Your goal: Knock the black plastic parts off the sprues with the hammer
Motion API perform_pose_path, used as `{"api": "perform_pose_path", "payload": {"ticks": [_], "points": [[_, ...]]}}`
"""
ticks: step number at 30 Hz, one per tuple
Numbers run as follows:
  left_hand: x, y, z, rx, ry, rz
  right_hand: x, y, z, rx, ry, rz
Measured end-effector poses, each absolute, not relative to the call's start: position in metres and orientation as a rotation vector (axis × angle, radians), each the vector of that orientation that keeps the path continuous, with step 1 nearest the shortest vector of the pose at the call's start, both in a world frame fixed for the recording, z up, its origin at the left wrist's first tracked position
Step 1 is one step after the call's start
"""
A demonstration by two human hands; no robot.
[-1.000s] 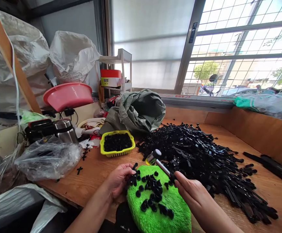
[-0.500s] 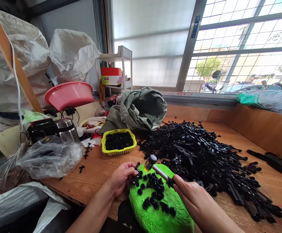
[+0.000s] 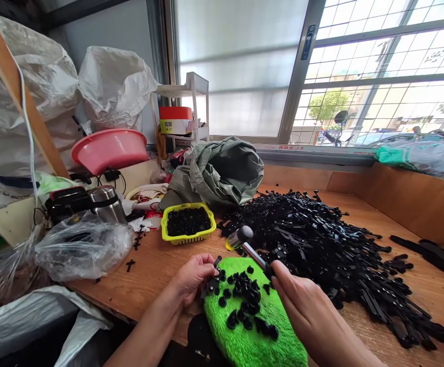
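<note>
In my right hand (image 3: 302, 300) is a small mallet (image 3: 240, 237) with a metal shaft, a dark cap and a yellowish face. Its head hangs over the far edge of a fuzzy green pad (image 3: 256, 336). My left hand (image 3: 194, 278) pinches a black plastic part (image 3: 214, 283) at the pad's left edge; the fingers hide some of it. Scattered on the pad lie several small round black pieces (image 3: 244, 290).
Beyond the pad stands a yellow basket (image 3: 164, 232) of small black pieces. A large heap of black plastic parts (image 3: 302, 234) spreads to the right. Farther back rests a grey-green sack (image 3: 202, 173). At left are a clear plastic bag (image 3: 84, 250) and a steel flask (image 3: 107, 204).
The mallet head has risen slightly off the pad, away from the left hand's part. My left hand stays in nearly the same place, still pinching the black part.
</note>
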State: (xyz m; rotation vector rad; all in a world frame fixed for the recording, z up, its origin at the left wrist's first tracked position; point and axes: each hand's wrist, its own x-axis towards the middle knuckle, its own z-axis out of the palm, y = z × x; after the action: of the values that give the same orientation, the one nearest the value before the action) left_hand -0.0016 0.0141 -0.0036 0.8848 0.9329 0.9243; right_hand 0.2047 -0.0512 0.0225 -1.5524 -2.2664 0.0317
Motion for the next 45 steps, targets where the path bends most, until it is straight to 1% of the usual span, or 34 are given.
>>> {"api": "perform_pose_path", "payload": {"ticks": [6, 12, 19, 28, 45], "points": [[-0.001, 0.015, -0.003, 0.905, 0.950, 0.933, 0.199, -0.050, 0.031, -1.539, -2.376, 0.053], [-0.003, 0.016, -0.005, 0.917, 0.976, 0.905, 0.193, -0.047, 0.027, -1.613, -2.421, -0.020], [-0.010, 0.011, -0.005, 0.774, 0.880, 0.971, 0.217, -0.056, 0.023, -1.574, -2.223, 0.082], [0.000, 0.007, 0.004, 0.762, 0.940, 0.955, 0.235, -0.073, 0.014, -1.454, -2.050, 0.148], [0.003, 0.001, 0.003, 0.805, 1.071, 0.997, 0.236, -0.079, 0.008, -1.407, -2.019, 0.264]]}}
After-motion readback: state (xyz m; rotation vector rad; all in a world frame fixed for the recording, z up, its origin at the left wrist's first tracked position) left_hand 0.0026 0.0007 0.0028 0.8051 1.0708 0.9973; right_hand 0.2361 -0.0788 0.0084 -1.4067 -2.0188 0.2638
